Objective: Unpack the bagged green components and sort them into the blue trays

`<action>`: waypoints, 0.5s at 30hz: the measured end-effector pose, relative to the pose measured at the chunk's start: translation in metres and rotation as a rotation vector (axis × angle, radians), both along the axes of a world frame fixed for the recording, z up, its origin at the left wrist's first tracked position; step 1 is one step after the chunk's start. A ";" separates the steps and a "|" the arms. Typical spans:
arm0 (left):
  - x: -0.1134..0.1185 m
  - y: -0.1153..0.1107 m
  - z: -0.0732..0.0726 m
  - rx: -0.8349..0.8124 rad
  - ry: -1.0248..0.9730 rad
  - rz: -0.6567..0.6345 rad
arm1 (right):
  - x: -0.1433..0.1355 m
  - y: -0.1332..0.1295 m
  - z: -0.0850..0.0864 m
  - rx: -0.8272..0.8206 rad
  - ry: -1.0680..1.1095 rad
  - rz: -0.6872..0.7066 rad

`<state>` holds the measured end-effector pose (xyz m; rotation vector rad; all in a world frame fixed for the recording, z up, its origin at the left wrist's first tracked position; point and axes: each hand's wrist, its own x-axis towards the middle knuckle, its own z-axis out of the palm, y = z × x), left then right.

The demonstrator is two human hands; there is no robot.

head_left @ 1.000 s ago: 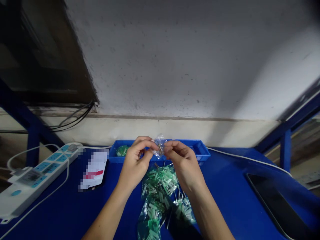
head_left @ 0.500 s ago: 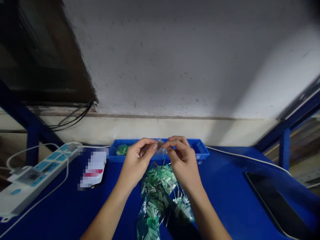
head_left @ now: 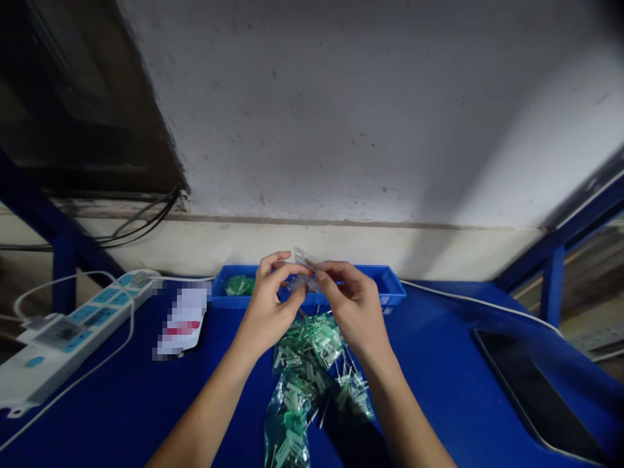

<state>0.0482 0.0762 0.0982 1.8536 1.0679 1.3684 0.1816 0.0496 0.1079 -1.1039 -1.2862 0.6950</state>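
Observation:
Between my hands is a small clear plastic bag [head_left: 303, 281], held above the front of a long blue tray [head_left: 385, 300]. My left hand [head_left: 273, 292] pinches the bag's left side between thumb and fingers. With thumb and fingertips, my right hand [head_left: 353, 296] grips its upper right part. What the bag contains is too small to make out. Below my hands lies a pile of clear bags [head_left: 312, 344] with pale green plastic pieces and thin metal screws or pins. A green bundle [head_left: 238, 285] rests in the tray's left end.
At left a white power strip [head_left: 73, 344] with cables lies on the blue table [head_left: 429, 390]. A blurred-out pale item [head_left: 182, 322] sits beside it. A dark phone [head_left: 531, 396] lies at right. The wall [head_left: 365, 130] rises behind the tray.
The clear bag has been turned and spread, and its edge now sticks up between my hands. My left fingers have opened wider around it. The view has shifted slightly.

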 end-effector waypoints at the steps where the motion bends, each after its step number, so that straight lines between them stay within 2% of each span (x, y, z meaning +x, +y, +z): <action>1: 0.000 0.000 0.001 -0.087 -0.075 -0.077 | 0.001 0.000 0.000 0.041 -0.056 -0.032; 3: 0.000 0.000 0.002 -0.251 -0.244 -0.208 | 0.002 -0.002 0.001 0.111 -0.161 -0.071; 4: -0.001 0.001 0.003 -0.314 -0.318 -0.234 | 0.002 -0.002 0.001 0.141 -0.206 -0.072; 7: -0.002 0.002 0.004 -0.349 -0.362 -0.186 | 0.000 -0.002 -0.001 0.182 -0.302 -0.021; 11: -0.004 0.003 0.003 -0.044 -0.132 -0.033 | -0.002 0.000 -0.005 0.078 -0.283 0.018; 15: -0.003 0.000 0.001 0.260 0.088 0.046 | 0.001 0.003 -0.006 -0.166 0.002 0.115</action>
